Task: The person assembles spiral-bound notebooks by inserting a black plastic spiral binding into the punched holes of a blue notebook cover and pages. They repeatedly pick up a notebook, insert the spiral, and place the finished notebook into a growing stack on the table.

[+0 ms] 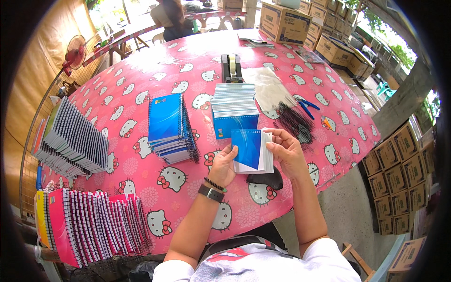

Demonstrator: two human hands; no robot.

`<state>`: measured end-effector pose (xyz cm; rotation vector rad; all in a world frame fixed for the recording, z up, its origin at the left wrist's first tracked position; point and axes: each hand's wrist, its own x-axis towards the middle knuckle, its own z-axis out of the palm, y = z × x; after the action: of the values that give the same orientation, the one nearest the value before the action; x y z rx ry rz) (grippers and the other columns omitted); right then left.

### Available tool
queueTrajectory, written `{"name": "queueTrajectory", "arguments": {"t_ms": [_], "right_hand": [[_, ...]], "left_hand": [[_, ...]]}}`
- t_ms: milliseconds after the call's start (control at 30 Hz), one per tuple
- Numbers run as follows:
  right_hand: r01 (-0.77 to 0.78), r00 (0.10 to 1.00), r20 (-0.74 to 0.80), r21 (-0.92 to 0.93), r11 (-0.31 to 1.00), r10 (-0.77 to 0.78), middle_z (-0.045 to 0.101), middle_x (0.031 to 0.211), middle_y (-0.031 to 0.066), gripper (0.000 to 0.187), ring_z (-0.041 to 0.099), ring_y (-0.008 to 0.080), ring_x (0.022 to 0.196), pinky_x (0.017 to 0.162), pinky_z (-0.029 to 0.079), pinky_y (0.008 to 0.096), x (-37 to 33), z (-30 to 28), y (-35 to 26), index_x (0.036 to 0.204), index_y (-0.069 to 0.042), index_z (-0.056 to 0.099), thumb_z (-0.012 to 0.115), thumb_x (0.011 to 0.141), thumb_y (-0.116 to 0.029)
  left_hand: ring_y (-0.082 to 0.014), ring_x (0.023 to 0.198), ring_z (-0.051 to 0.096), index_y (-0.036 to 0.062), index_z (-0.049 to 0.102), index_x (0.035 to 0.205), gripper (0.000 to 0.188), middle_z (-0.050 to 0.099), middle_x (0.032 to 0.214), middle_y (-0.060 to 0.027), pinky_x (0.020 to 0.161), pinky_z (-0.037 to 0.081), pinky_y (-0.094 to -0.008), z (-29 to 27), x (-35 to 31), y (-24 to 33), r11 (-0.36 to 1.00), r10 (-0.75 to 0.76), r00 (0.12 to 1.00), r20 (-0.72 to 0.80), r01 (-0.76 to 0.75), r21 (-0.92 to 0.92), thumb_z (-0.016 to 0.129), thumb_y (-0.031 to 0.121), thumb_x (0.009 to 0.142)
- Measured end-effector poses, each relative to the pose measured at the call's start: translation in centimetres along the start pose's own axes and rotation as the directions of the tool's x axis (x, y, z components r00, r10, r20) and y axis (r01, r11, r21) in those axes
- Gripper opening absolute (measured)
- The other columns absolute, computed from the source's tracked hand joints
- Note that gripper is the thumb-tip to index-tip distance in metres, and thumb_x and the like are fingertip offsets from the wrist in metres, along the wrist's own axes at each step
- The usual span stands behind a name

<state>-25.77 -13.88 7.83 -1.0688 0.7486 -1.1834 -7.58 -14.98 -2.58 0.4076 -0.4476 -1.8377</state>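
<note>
Centre of the frame, and here's the blue-covered pad [247, 148], up in both hands just below a tall stack of blue-fronted paper [235, 101]. The left hand [223, 167] pinches its left edge, thumb on the cover; over on the other side, the right hand [286, 150] grips the white pages at the upper right edge between thumb and fingers. A dark pouch [268, 180] lies on the pink table cover [246, 216], partly behind the pad. Right of centre, black spiral coils [295, 122] sit in a heap, blue-handled pliers [307, 107] just beside them. Left of centre, a pile of blue spiral notebooks [166, 117]; lower left, a row of pink ones [94, 228]. And top centre, a tape dispenser [231, 69] stands behind the stack.
</note>
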Motion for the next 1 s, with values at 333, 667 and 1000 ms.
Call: {"name": "queueTrajectory", "arguments": {"t_ms": [333,667,1000], "right_hand": [[-0.059,0.998,0.025,0.088,0.994,0.057,0.063,0.103,0.0088,0.038,0.064,0.0128,0.089,0.076,0.055,0.0276,-0.08,-0.32,-0.04,0.118,0.002,0.053,0.065,0.084,-0.008],[-0.087,0.996,0.025,0.132,0.987,0.084,0.063,0.103,0.0084,0.037,0.065,0.0125,0.088,0.077,0.055,0.0278,-0.25,-0.58,0.27,0.118,0.002,0.054,0.065,0.085,-0.009],[-0.052,0.999,-0.006,0.013,0.999,0.052,0.064,0.101,0.0088,0.038,0.064,0.0126,0.087,0.076,0.054,0.0269,-0.49,-0.19,-0.48,0.119,0.002,0.053,0.063,0.083,-0.007]], "left_hand": [[-0.0157,0.102,0.06,0.0039,0.056,0.115,0.024,0.063,0.112,-0.0061,0.094,0.048,-0.035,0.32,-0.07,-0.13,1.0,0.023,1.0,-0.007,-0.023,0.017,0.058,0.014,0.093],[-0.0145,0.103,0.059,0.0041,0.055,0.117,0.025,0.062,0.114,-0.0057,0.093,0.048,-0.0337,-0.07,-0.03,-0.16,0.998,0.034,0.998,0.05,-0.036,0.046,0.058,0.015,0.094],[-0.0137,0.102,0.06,0.0045,0.055,0.117,0.027,0.063,0.113,-0.0053,0.092,0.048,-0.0331,0.37,-0.09,-0.14,0.999,0.028,0.999,0.022,-0.029,0.043,0.06,0.016,0.093]]}}
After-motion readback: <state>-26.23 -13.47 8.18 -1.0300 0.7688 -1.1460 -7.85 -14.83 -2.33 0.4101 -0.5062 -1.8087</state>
